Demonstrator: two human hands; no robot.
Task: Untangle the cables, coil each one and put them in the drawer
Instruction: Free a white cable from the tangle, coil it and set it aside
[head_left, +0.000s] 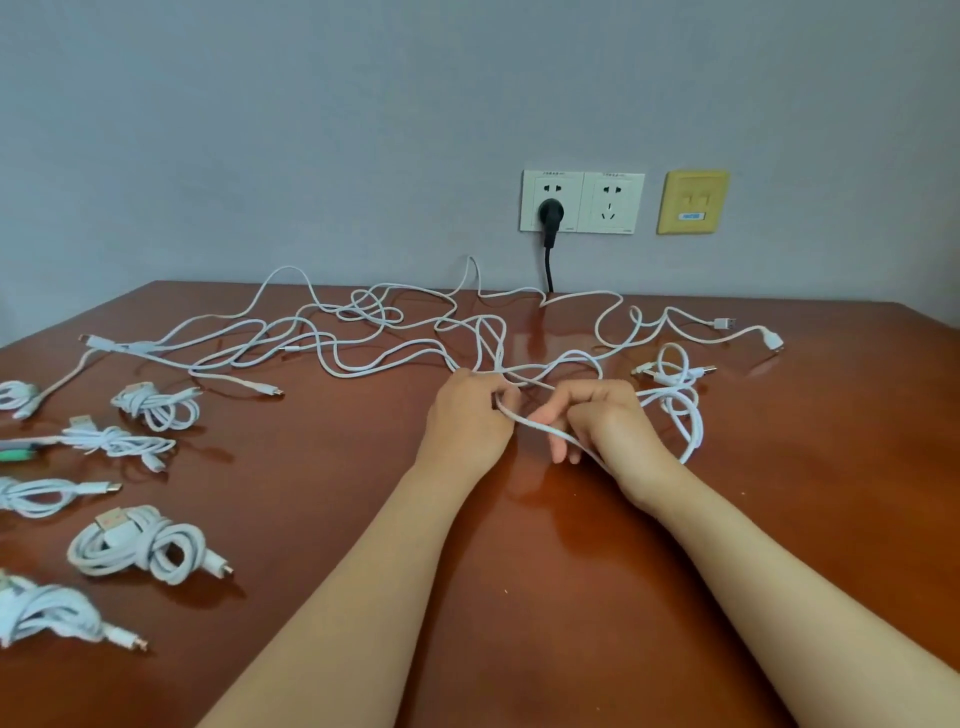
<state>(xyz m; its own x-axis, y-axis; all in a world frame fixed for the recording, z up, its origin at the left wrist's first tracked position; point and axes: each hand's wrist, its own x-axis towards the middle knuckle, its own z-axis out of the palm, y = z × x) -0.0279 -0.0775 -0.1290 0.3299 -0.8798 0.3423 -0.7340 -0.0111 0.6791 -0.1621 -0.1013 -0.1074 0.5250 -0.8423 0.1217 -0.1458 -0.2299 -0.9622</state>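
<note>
Brown wooden table against a grey wall: the tangle of white USB cables lies across the far half, with coiled cables set along the left edge. My left hand and right hand each grip one white strand. Step in hand, by my judgement: untangling. Next, draw this strand free of the crossings, then coil it. No drawer is in view.

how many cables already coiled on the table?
6, all at left, far to near: cut-off coil, second coil, third coil, fourth coil, thick coil, nearest coil. More may sit beyond the frame edge.
</note>
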